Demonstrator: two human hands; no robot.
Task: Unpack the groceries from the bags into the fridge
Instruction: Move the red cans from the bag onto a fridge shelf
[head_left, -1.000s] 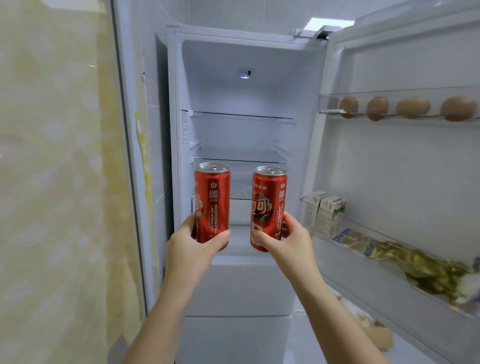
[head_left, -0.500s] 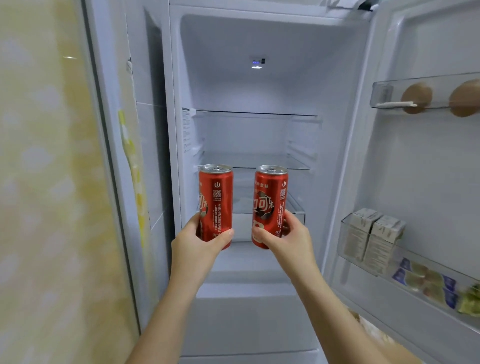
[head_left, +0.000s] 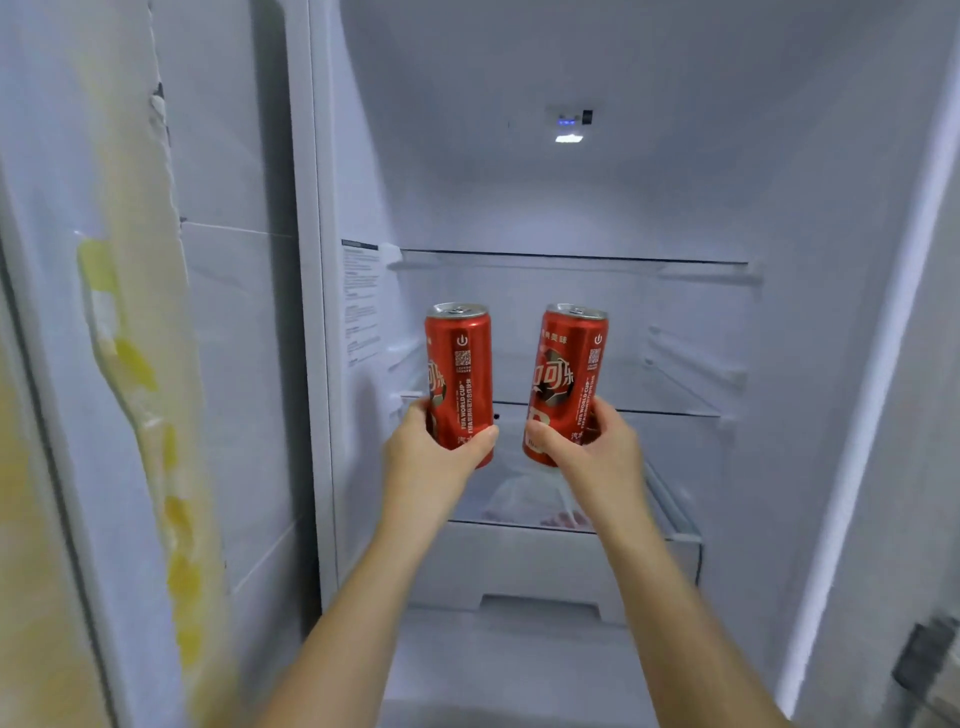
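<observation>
A: Why hold both upright?

B: My left hand (head_left: 436, 462) wraps the left cola can (head_left: 460, 374) and my right hand (head_left: 587, 457) wraps the right cola can (head_left: 569, 374). Both are inside the fridge (head_left: 519, 197), near its middle glass shelf (head_left: 665, 413). My judgement: ready to stand there.

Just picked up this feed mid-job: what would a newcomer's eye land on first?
Two red cans at centre: the left can gripped in the left hand, the right can in the right hand, side by side but apart, before a glass shelf. Above them a small light glows inside the fridge.
</observation>
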